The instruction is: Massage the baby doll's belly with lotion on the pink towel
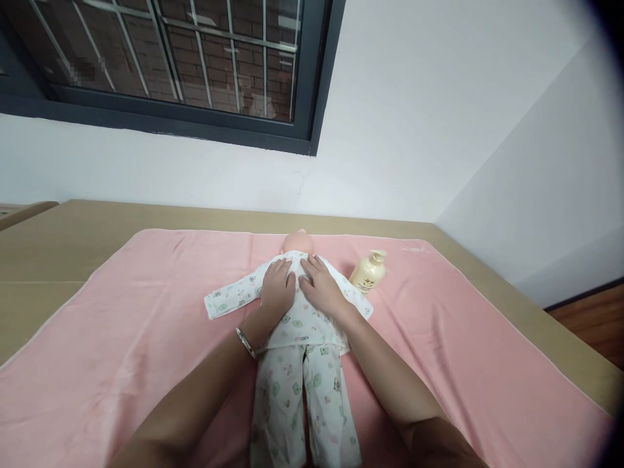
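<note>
Head view: both hands lie flat, fingers spread, gripping nothing, left hand (276, 290) and right hand (322, 287) side by side on the chest of the baby doll in white printed pyjamas (297, 338), whose long axis runs straight away along the pink towel (146, 338).

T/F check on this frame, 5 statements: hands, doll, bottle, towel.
1. Both hands rest flat on the chest of the baby doll in white printed pyjamas. True: left hand and right hand lie side by side there.
2. The cream pump bottle is in the right hand. False: it lies on the pink towel, beside the doll's sleeve, apart from the hand.
3. The doll lies face down. False: it lies on its back, head toward the wall.
4. A silver bracelet is on the left wrist. True.
5. The towel is blue. False: it is pink, spread over a tan surface.
</note>
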Demonstrator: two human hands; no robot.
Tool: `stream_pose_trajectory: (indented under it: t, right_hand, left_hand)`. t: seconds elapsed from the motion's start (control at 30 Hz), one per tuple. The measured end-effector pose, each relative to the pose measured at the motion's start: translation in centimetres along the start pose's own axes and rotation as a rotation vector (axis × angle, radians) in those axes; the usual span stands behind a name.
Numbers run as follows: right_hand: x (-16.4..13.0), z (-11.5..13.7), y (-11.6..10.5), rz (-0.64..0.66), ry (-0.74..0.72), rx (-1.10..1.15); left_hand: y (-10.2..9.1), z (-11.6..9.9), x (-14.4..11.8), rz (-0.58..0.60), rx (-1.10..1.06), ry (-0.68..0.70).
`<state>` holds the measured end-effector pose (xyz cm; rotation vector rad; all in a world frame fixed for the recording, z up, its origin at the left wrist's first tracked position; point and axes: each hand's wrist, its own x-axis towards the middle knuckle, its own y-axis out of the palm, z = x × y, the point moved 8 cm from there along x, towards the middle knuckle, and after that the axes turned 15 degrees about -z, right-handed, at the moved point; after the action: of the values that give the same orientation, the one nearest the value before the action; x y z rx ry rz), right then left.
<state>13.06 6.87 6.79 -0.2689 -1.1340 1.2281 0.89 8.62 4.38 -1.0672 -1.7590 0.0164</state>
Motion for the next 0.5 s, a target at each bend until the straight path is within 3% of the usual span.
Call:
stream_pose_trajectory:
  t: [0.13, 0.2, 0.37, 0.5]
  right_hand:
    - [-0.2, 1.1, -2.1, -0.157, 0.011, 0.008]
    - [-0.4, 1.6, -2.0, -0.187, -0.012, -0.02]
    - [-0.9, 2.2, 0.8, 0.025, -0.131, -0.105]
    - [-0.8, 2.7, 0.0, -0.007, -0.17, -0.098]
  left_hand:
    - [-0.9, 0.4, 0.1, -0.065, 0.062, -0.064]
    - [-1.2, 0.4, 0.0, -0.091, 0.077, -0.075]
    - [-1.3, 0.3, 0.0, -0.097, 0.063, -0.067]
    - [-1.3, 0.3, 0.0, -0.099, 0.049, -0.07]
